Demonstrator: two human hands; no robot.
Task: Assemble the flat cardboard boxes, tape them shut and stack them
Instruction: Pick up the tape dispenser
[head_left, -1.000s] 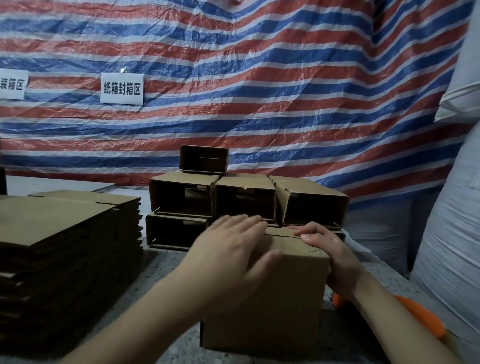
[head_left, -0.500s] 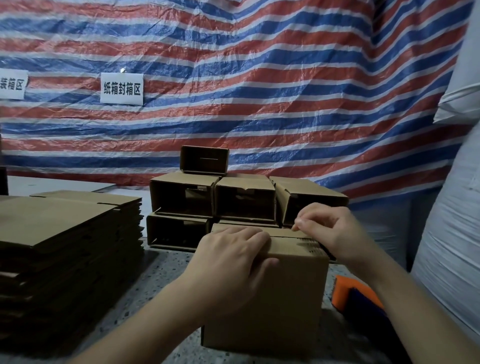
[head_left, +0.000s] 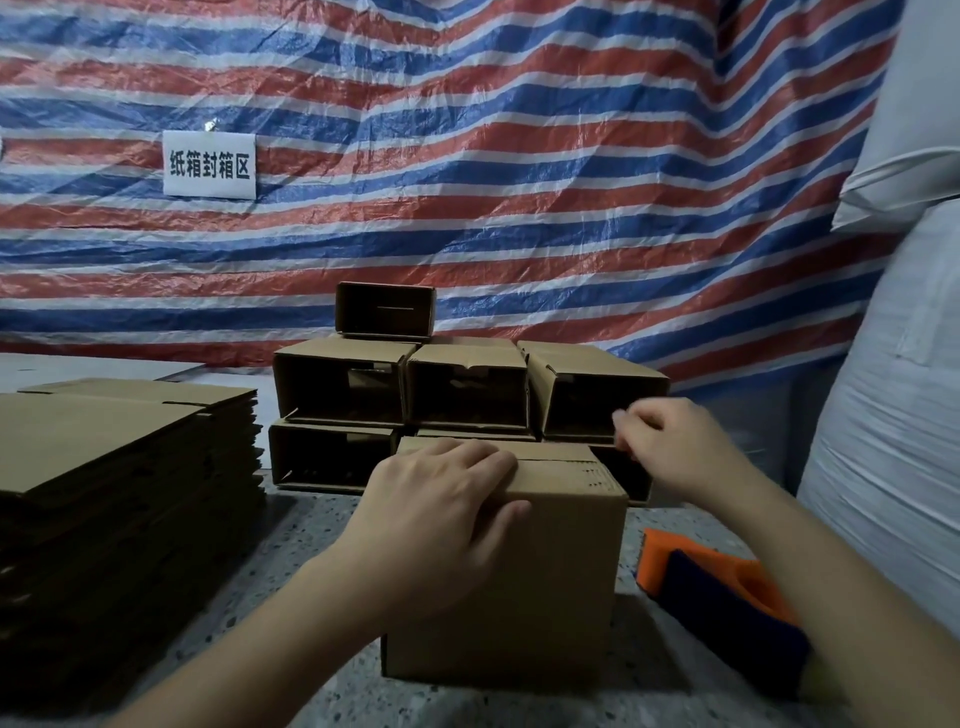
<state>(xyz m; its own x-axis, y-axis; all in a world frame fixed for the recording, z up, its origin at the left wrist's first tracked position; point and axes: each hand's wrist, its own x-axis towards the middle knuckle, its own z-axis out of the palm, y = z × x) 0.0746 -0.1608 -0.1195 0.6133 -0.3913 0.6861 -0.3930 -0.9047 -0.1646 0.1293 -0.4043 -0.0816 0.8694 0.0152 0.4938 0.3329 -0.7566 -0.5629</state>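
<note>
A cardboard box stands on a speckled worktop before a striped tarpaulin wall.

The left hand (head_left: 441, 514) lies flat on the top of the box (head_left: 519, 582), fingers straight and thumb on its front face; the right hand (head_left: 675, 447) hovers just past the box's right edge, fingers curled, though whether they pinch anything cannot be told. Behind, assembled boxes (head_left: 467, 384) are stacked with open ends forward. Flat cardboard blanks (head_left: 114, 467) are piled at left. An orange tape dispenser (head_left: 722, 587) lies on the stone-flecked table (head_left: 311, 551) at right. A white sign (head_left: 210, 164) hangs on the red, white and blue tarpaulin (head_left: 519, 156).
</note>
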